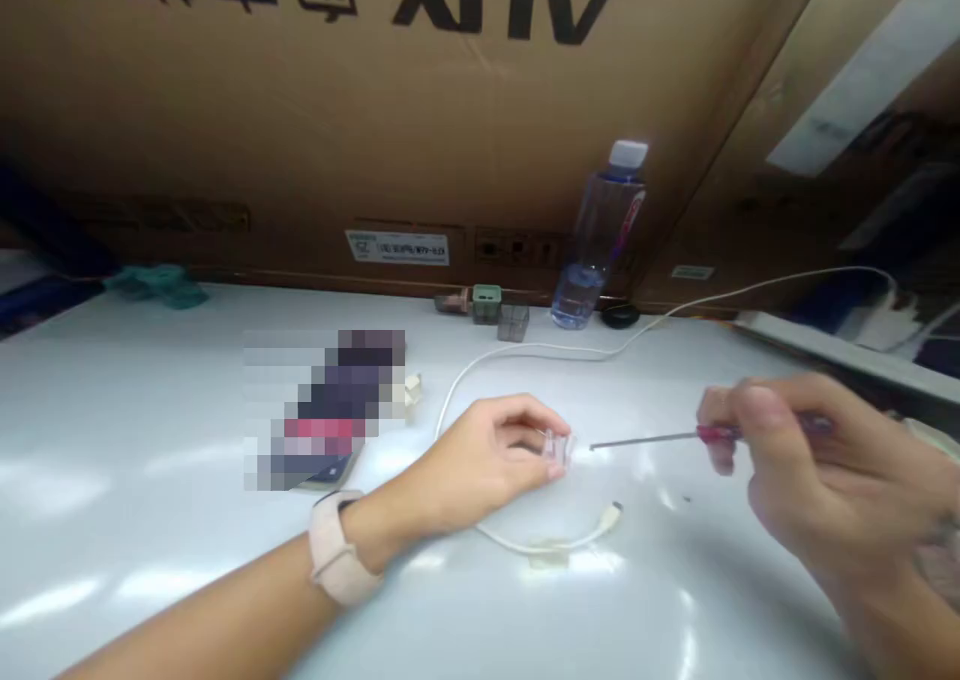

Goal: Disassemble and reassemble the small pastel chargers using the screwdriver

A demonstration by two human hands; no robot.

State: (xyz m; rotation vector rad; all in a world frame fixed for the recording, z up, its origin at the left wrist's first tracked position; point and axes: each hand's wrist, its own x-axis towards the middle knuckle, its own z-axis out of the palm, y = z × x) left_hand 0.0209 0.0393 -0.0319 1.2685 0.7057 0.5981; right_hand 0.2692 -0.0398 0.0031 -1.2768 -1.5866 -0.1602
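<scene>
While the left hand [484,465] is resting on the glossy white bench [150,560], its fingers [540,438] are pinching a small clear plastic piece [559,450]. The right hand [810,470] is gripping a thin screwdriver with a red handle [660,440], fingers closed round the handle, its metal tip pointing at the clear piece from just beside it. A thin white cable [525,545] is curling around the left hand. A clear plastic water bottle [600,240] is standing by a brown cardboard box [300,110].

Left grip [499,455] pinched, right grip [787,460] seemingly closed
</scene>
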